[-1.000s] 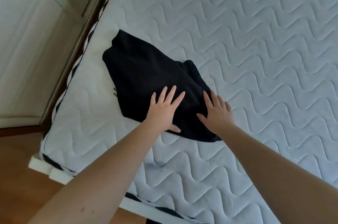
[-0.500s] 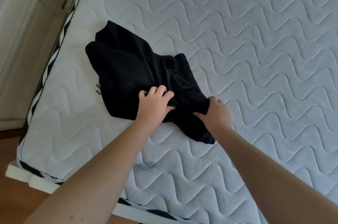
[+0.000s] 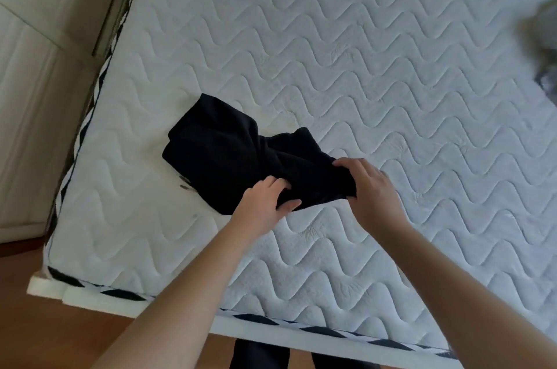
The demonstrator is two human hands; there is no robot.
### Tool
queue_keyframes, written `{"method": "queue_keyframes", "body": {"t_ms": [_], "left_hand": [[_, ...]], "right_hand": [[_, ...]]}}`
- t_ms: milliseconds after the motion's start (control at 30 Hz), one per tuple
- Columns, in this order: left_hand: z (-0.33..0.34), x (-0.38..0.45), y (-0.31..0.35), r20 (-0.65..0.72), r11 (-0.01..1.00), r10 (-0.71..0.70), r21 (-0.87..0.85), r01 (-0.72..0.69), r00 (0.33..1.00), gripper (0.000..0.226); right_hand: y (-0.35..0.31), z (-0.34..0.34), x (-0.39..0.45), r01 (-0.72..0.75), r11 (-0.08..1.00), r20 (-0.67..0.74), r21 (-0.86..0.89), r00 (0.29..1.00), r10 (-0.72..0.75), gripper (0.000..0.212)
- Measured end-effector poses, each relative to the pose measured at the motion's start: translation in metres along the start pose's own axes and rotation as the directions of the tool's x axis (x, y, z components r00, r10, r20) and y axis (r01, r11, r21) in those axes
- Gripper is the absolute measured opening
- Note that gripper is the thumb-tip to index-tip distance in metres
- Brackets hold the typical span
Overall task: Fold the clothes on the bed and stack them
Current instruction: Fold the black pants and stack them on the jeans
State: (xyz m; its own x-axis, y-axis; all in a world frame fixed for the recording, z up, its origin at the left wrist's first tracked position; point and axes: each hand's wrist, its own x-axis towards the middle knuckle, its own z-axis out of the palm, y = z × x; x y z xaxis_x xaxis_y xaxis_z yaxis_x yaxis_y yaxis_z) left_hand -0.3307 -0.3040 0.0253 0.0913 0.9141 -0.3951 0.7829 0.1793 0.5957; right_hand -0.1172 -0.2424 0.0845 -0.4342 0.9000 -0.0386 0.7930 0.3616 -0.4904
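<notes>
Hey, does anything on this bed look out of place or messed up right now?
Nothing looks damaged. The black garment lies bunched and crooked near the mattress corner, gripped by the left hand and right hand.

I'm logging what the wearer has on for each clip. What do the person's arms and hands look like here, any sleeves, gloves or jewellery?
Both forearms are bare right down to the frame's lower edge, with no sleeves in view. The left hand and right hand wear no gloves, and no rings, watch or bracelets show.
</notes>
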Motion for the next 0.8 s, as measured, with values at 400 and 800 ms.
{"method": "queue_keyframes", "body": {"t_ms": [400,800], "left_hand": [[-0.084,-0.048,0.168,-0.031,0.899,0.432,0.09,-0.428,0.901,0.072],[-0.087,-0.092,0.294,0.305,0.944,0.264,0.112,-0.309,0.915,0.031]], "right_hand": [[-0.039,-0.178,-0.087,0.29,0.957,-0.138,-0.005,0.948,-0.288,0.068],[-0.012,-0.285,-0.172,0.243,0.97,-0.228,-0.02,0.943,-0.241,0.042]]}}
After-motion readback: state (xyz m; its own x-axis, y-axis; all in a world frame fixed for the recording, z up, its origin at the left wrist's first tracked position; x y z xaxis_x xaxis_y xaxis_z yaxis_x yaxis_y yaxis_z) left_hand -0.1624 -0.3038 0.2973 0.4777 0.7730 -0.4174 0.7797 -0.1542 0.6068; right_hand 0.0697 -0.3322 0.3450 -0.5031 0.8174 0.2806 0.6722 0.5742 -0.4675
